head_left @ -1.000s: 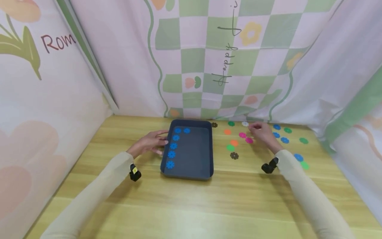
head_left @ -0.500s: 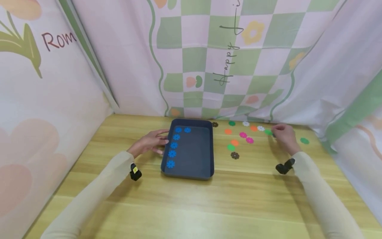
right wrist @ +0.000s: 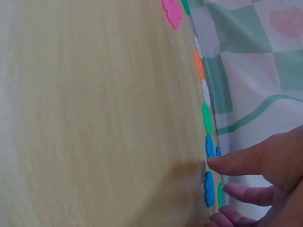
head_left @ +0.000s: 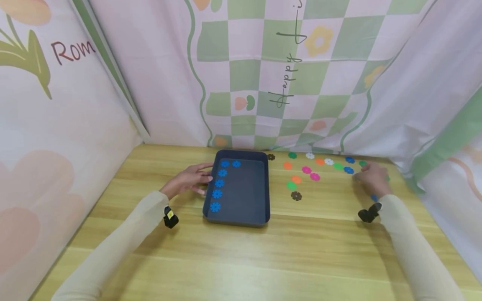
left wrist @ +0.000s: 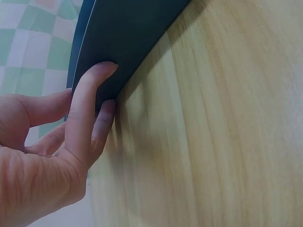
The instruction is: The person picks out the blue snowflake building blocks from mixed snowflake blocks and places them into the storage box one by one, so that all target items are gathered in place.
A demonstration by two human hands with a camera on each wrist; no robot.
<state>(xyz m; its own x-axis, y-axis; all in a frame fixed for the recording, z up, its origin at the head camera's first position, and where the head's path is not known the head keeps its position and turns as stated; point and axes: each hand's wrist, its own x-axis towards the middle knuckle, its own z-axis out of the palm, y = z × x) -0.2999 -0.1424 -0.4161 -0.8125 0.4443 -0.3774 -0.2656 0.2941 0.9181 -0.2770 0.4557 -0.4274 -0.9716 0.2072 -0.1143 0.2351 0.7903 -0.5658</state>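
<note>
Beside the dark grey tray [head_left: 244,221], my left hand [head_left: 188,179] touches the left wall with its fingertips; the left wrist view shows its bent fingers [left wrist: 83,109] against the outer side. Several blue flower-shaped pieces [head_left: 219,183] lie in the tray along its left side and far left corner. My right hand [head_left: 373,179] is over the pieces at the far right of the table, fingers apart and holding nothing. In the right wrist view its thumb is right at a blue flower piece [right wrist: 209,147], with another blue piece [right wrist: 209,189] and a green one [right wrist: 220,194] close by its fingertips.
Between tray and right hand lie scattered flower pieces: pink [head_left: 314,177], orange [head_left: 296,179], light green [head_left: 291,185], brown [head_left: 296,195] and white [head_left: 310,155]. A checked curtain [head_left: 278,83] hangs along the back edge of the wooden table [head_left: 233,259].
My right hand has moved rightward from the white piece to the blue and green pieces at the far right. Left hand and tray stay in place.
</note>
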